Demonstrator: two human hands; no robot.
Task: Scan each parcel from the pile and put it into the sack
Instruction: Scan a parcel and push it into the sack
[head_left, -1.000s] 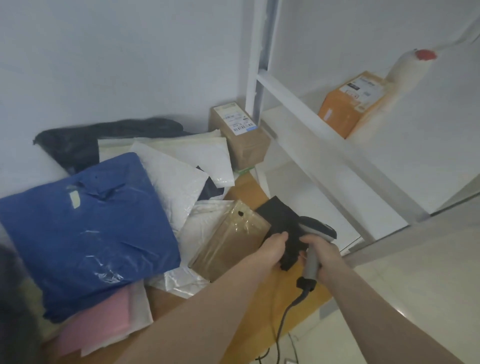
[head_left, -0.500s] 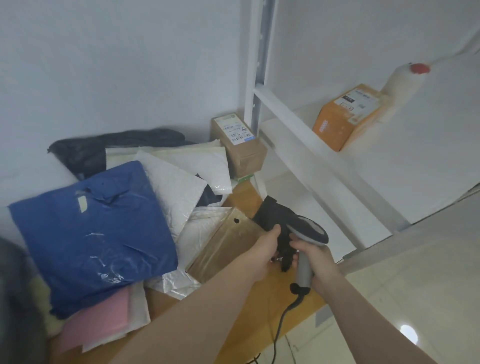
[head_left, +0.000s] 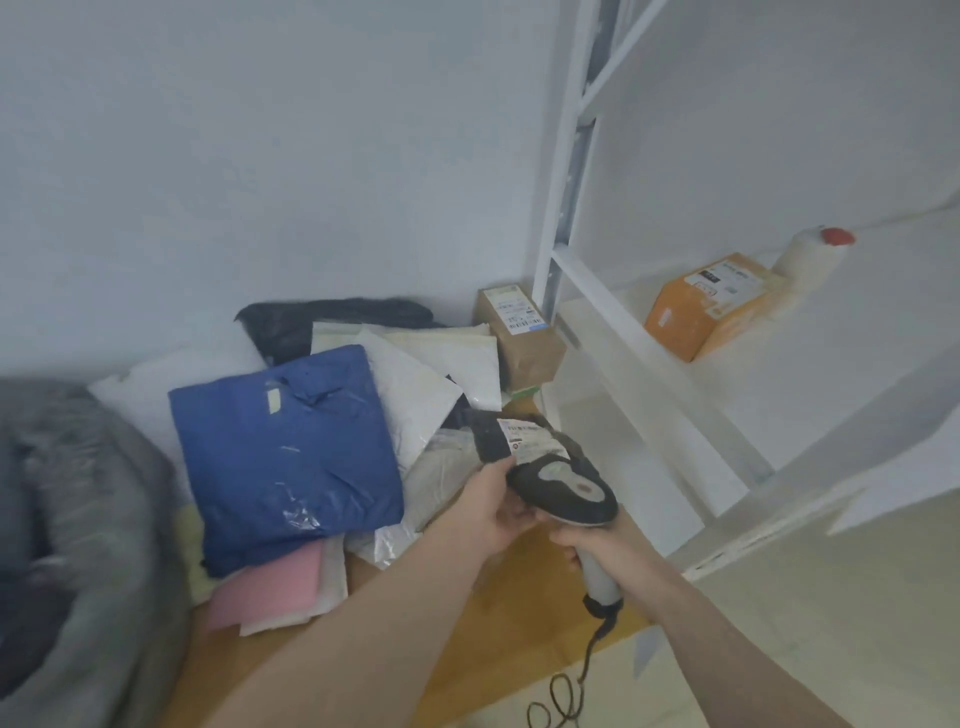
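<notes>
Black parcel (head_left: 491, 434) now label-up, under scanner (head_left: 566, 491)

The scanner (head_left: 566, 486) hides part of the black parcel's label (head_left: 530, 439); its print is blurred

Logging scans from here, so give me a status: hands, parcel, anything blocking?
Left hand holds black parcel, label up. Right hand grips scanner, aimed at label. Nothing between them. Pile waits on table.
</notes>
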